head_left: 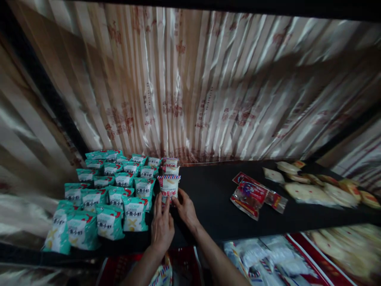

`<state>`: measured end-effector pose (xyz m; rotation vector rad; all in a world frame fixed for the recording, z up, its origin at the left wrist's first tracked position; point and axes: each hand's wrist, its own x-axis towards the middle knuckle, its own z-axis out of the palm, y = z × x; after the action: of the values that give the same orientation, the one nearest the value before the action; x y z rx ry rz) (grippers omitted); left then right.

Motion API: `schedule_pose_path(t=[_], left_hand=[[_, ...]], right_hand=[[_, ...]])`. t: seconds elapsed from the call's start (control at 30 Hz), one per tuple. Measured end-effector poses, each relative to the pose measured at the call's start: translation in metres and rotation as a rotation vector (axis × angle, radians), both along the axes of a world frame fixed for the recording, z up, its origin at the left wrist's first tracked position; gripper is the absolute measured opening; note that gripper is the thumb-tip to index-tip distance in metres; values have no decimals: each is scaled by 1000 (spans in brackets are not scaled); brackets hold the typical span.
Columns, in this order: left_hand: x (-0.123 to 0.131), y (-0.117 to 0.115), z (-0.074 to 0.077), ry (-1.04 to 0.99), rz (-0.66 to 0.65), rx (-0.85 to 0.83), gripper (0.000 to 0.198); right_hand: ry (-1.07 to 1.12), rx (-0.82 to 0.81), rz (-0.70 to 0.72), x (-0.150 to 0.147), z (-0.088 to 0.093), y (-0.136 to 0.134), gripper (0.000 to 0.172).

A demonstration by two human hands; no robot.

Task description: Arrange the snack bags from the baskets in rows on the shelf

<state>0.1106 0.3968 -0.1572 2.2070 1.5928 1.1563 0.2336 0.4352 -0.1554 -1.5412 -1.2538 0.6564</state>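
A white pack (169,182) is touched by straight-fingered left hand (162,229) and thumb-spread right hand (187,211); teal packs (135,215) are ranged left of both.

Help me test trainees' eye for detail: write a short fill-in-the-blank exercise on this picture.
1. The front white bag, with the left hand and the right hand at it, has a ____ top edge.
2. The rows of teal-and-white bags stand to the ____ of it.
3. Nearer the red packets is the ____ hand.

Missing words: striped; left; right.
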Motion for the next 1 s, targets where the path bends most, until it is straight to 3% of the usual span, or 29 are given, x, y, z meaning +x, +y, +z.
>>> schedule_pose_path(t=[0.23, 0.5, 0.7, 0.83, 1.0], left_hand=[[0, -2, 2, 56, -24, -10, 69], [0, 3, 9, 135, -52, -4, 76], [-2, 7, 4, 149, -49, 12, 74], [-2, 8, 0, 132, -42, 19, 76], [-2, 11, 1, 104, -8, 22, 76]], right_hand=[[28, 96, -56, 7, 4, -1, 45], [173, -16, -60, 11, 9, 25, 58], [220, -55, -76, 5, 16, 35, 70], [301, -57, -27, 0, 17, 40, 68], [316, -23, -23, -2, 6, 43, 63]])
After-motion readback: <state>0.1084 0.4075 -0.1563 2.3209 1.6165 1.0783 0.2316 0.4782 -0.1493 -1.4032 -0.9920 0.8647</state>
